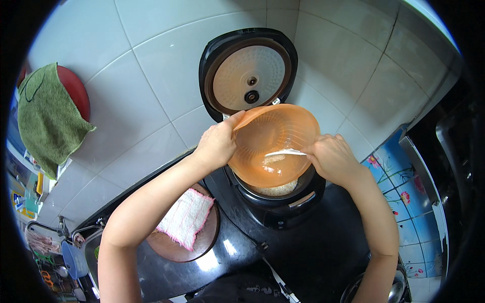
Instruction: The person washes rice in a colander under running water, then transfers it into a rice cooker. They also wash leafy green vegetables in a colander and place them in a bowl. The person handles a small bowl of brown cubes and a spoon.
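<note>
My left hand (219,142) grips the rim of an orange plastic bowl (261,132), which is tipped over a black rice cooker (278,216). Between the fingers of my right hand (335,157) is a white utensil (286,152), its end inside the bowl; my hand hides its handle. A small patch of wet rice grains (273,160) clings to the bowl's lower side near the utensil. More rice (278,190) shows in the cooker's pot below the bowl, which covers most of the opening. The cooker's lid (248,75) stands raised behind.
Left of the cooker, a white cloth with pink edging (187,217) lies on a round wooden board (208,242). A power cord with its plug (261,247) crosses the black countertop (314,250). A sink (91,252) is at far left; a metal pan lid (396,288) sits lower right.
</note>
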### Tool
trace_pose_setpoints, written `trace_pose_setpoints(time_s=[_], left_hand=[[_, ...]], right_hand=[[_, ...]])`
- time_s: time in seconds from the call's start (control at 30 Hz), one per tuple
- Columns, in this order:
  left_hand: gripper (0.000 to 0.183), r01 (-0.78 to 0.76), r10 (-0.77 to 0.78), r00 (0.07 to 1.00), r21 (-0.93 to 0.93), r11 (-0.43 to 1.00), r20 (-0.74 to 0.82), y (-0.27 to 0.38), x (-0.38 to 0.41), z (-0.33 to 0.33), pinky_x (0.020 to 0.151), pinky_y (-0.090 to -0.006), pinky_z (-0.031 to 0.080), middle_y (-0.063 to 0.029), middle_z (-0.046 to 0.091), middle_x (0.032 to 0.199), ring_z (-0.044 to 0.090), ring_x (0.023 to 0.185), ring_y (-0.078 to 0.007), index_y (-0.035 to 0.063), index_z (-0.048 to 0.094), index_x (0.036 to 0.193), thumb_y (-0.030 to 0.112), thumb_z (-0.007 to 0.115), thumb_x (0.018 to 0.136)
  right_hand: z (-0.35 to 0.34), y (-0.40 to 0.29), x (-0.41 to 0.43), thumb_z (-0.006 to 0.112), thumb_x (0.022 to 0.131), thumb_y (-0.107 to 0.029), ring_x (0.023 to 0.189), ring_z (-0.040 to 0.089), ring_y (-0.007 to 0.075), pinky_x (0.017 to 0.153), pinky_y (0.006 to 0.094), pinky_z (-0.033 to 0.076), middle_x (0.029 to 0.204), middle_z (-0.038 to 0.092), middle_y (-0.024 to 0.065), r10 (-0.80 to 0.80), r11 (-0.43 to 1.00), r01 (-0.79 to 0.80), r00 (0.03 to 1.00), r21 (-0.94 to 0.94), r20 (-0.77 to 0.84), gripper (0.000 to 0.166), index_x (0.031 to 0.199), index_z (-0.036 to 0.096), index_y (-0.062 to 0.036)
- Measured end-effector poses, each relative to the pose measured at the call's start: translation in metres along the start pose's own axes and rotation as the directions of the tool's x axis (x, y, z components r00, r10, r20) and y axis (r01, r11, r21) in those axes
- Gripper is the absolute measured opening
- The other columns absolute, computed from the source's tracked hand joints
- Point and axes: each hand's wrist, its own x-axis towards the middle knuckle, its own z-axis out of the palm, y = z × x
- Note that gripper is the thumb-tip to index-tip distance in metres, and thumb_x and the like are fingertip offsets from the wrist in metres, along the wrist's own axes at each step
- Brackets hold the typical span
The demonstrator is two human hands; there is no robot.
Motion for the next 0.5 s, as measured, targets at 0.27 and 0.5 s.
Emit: trace_pose_setpoints(time_s=[0.27, 0.5], left_hand=[[0.068, -0.187, 0.214, 0.971, 0.218, 0.958, -0.108, 0.022, -0.009, 0.001, 0.078, -0.0418, 0.047, -0.0221, 0.049, 0.116, 0.057, 0.09, -0.0391, 0.0092, 0.034, 0.132, -0.009, 0.043, 0.067], [0.081, -0.332, 0.399, 0.915, 0.439, 0.835, -0.066, 0.04, -0.015, -0.003, 0.066, -0.0372, 0.053, -0.0271, 0.041, 0.118, 0.061, 0.077, -0.0343, 0.0099, 0.024, 0.136, -0.003, 0.057, 0.063]], right_hand=[[0.01, -0.001, -0.007, 0.054, 0.076, -0.011, 0.071, 0.055, 0.0294, 0.063, 0.04, 0.041, 0.071, 0.055, 0.0117, -0.003, 0.994, 0.018, 0.991, 0.111, -0.135, 0.018, 0.09, 0.066, -0.0064], [0.016, -0.023, -0.028, 0.049, 0.074, -0.002, 0.076, 0.057, 0.0276, 0.069, 0.0378, 0.043, 0.082, 0.054, 0.0152, 0.106, 0.992, -0.092, 0.976, 0.082, -0.188, 0.022, 0.091, 0.063, -0.0022]])
